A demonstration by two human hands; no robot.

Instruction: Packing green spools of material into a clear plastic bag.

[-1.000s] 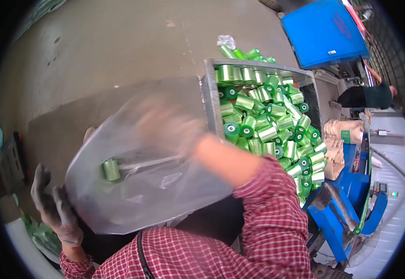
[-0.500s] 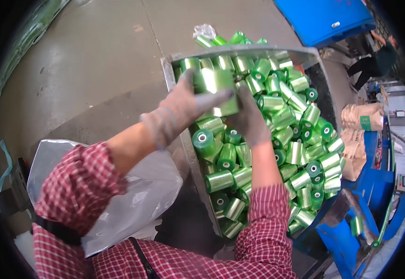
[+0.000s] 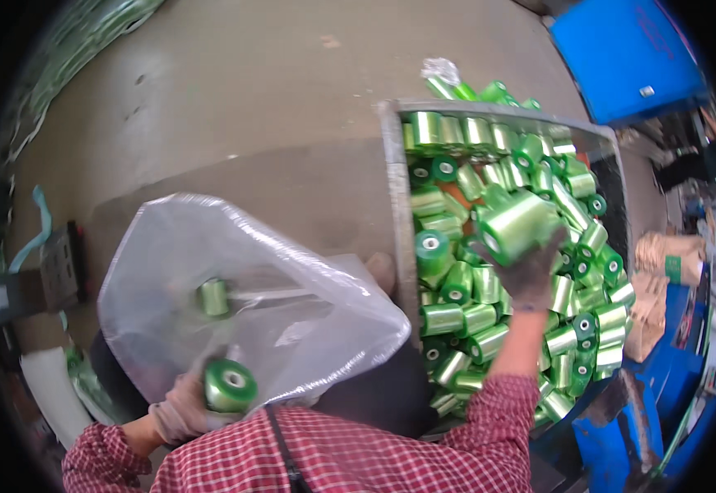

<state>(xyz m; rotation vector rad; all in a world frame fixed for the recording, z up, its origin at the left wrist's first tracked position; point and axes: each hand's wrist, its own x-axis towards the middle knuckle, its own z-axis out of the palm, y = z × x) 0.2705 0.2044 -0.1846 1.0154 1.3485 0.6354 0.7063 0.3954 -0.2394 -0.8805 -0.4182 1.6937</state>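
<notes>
My left hand (image 3: 182, 404), in a grey glove, grips a green film roll (image 3: 230, 384) with its end turned up, beside the near edge of a clear plastic bag (image 3: 309, 283). Another green roll (image 3: 212, 297) shows at the bag, seemingly through the plastic. Over the bin, my gloved right hand (image 3: 524, 275) is closed around a larger-looking green roll (image 3: 516, 223), slightly blurred and tilted. Many similar shiny green rolls (image 3: 486, 284) lie heaped below it in the metal-rimmed bin (image 3: 395, 164).
Several loose rolls (image 3: 494, 92) and a crumpled clear wrap (image 3: 440, 69) lie past the bin's far rim. A blue container (image 3: 629, 62) stands at the far right. Brown paper sacks (image 3: 669, 256) are right of the bin. A dark box (image 3: 62, 263) sits at the left.
My hands, together on rolls over the bin before, are now apart. The left has come back to the bag with a roll; the right holds one over the heap. The view has swung left.
</notes>
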